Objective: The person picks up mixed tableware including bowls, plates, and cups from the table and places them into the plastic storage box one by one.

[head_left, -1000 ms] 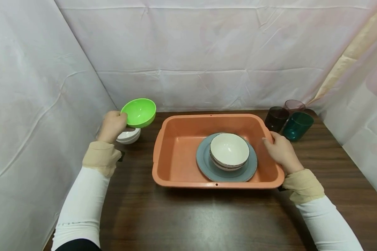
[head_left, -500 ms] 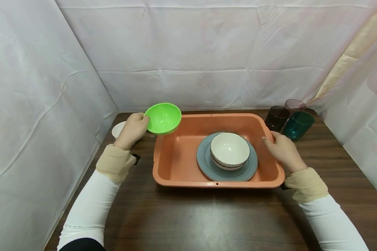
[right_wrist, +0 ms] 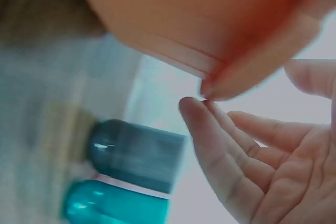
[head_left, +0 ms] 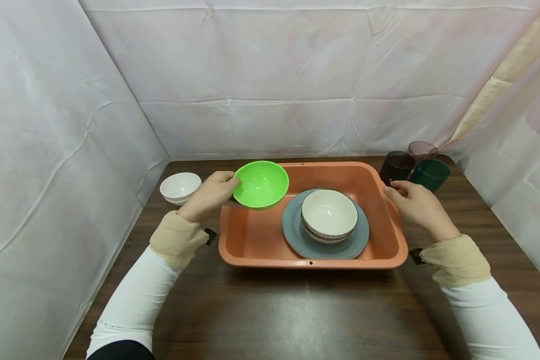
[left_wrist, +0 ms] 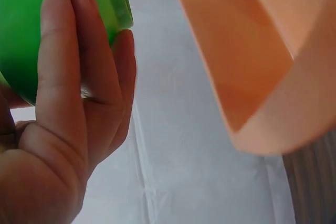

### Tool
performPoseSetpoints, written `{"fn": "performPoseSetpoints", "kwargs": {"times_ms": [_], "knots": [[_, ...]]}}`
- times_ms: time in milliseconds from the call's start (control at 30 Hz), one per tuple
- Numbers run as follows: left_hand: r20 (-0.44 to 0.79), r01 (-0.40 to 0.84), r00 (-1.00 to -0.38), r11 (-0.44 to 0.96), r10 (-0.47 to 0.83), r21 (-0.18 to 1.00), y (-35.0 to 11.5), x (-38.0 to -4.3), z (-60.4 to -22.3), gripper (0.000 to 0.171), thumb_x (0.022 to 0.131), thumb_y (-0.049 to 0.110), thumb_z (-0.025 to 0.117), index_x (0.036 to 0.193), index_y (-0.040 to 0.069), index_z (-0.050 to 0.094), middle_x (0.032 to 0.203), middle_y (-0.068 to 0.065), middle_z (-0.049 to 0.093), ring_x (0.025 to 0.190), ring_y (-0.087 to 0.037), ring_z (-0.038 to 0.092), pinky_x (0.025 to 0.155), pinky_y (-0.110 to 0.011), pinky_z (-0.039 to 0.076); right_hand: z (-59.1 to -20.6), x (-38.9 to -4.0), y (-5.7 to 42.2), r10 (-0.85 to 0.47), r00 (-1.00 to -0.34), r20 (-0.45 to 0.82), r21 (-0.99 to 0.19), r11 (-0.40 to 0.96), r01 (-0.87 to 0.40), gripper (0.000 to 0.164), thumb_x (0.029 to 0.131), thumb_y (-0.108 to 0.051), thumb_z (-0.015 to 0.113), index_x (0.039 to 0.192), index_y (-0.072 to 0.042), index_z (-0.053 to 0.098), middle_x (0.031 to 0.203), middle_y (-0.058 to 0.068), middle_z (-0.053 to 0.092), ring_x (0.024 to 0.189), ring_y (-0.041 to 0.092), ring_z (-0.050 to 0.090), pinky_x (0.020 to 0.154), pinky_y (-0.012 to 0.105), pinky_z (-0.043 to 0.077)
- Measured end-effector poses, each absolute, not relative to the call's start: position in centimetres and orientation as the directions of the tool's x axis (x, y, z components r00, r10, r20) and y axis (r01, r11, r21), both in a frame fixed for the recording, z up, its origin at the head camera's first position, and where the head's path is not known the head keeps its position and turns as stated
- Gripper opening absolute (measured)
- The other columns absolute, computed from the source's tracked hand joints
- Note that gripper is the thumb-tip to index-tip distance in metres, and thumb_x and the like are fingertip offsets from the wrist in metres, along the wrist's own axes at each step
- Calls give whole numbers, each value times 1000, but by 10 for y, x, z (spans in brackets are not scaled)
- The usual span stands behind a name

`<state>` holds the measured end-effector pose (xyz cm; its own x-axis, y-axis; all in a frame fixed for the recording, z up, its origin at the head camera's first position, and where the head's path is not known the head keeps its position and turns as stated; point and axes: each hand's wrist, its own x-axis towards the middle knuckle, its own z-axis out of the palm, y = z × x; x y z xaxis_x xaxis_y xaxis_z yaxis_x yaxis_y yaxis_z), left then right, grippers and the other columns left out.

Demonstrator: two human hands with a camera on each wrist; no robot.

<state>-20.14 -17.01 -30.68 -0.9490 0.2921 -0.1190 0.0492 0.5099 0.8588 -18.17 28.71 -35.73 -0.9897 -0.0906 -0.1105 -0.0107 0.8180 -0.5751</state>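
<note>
The left hand [head_left: 211,195] pinches the near-side rim of the green bowl [head_left: 261,185] between thumb and fingers; in the left wrist view, the fingers lie extended along the outside of the bowl. The green bowl is over the back left corner of the orange tub [head_left: 256,245], its hollow facing up, and hides part of the tub rim in the head view. The left wrist view shows a gap between bowl and tub.

The right hand [head_left: 420,207] is at the right rim of the tub. Its fingers are spread and loosely bent, and it grips nothing; whether a fingertip touches the rim cannot be determined.

Inside the tub, the right half is occupied by a blue-grey plate [head_left: 362,232] carrying a stack of dark-rimmed white bowls [head_left: 328,215]. To the left of the tub stand stacked small white bowls [head_left: 180,185], partly covered by the left hand. Beyond the tub's right end, three tumblers stand close together: dark [head_left: 393,167], teal [head_left: 432,172] and pale pink [head_left: 423,148]. The right hand overlaps the teal one in the head view. The tub rests on a wooden table [head_left: 297,310], with white sheeting [head_left: 270,75] behind.
</note>
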Motion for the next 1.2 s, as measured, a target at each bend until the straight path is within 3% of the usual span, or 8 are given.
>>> {"fn": "performPoseSetpoints", "kwargs": {"times_ms": [133,233,367,467,633,867,967,1200], "knots": [[-163,-3,-928,428,336,904,-161,-200,-308,41,106,14,38,126,-10,64,104,-15,74,90,-12,69,91,-33,61,-337,-181,284,-90,-991,-100,-605,796,-11,79,111,-57,35,161,4,36,137,34,63,123,51,61,98,68,50],[-191,-44,-914,382,357,923,-154,-198,-309,42,107,12,37,130,-13,61,108,-20,73,88,-15,74,85,-39,65,-323,-179,275,-101,-992,-70,-649,760,-32,75,111,-55,38,161,1,38,133,30,67,118,46,66,95,62,54],[-177,-13,-910,400,375,916,-145,-194,-311,37,108,12,38,124,-12,62,103,-19,72,82,-15,74,79,-35,66,-307,-177,255,-129,-992,12,-700,707,-101,66,111,-51,44,156,-2,48,135,27,66,114,41,70,89,40,61],[-165,9,-904,403,395,915,-139,-191,-313,36,108,13,39,120,-9,63,98,-17,73,79,-15,74,77,-35,66,-299,-175,235,-167,-984,59,-716,680,-158,59,111,-47,47,151,-3,54,130,24,69,110,37,71,85,27,60],[-158,35,-885,402,439,915,-129,-186,-313,36,108,13,38,120,-8,64,97,-17,74,78,-15,74,77,-36,66,-293,-176,201,-253,-965,72,-741,634,-222,51,111,-41,52,146,-5,59,120,20,74,101,28,74,85,29,60],[-156,67,-865,416,478,907,-120,-182,-313,37,110,11,36,123,-7,65,100,-18,75,78,-15,75,76,-35,66,-297,-179,165,-387,-921,42,-781,563,-272,43,110,-29,58,142,0,62,125,20,72,94,30,74,84,42,64],[-149,78,-861,417,486,906,-117,-180,-314,37,111,11,36,123,-8,65,99,-18,74,77,-14,74,76,-35,66,-299,-179,155,-425,-905,1,-776,571,-269,43,109,-27,60,142,1,61,122,19,71,85,23,73,79,44,65],[-152,81,-857,421,492,903,-113,-177,-314,34,110,10,37,119,-6,66,96,-16,74,78,-15,74,77,-35,65,-306,-183,142,-485,-874,20,-708,611,-355,34,103,-14,63,131,4,67,102,15,74,66,15,66,60,35,59]]}}
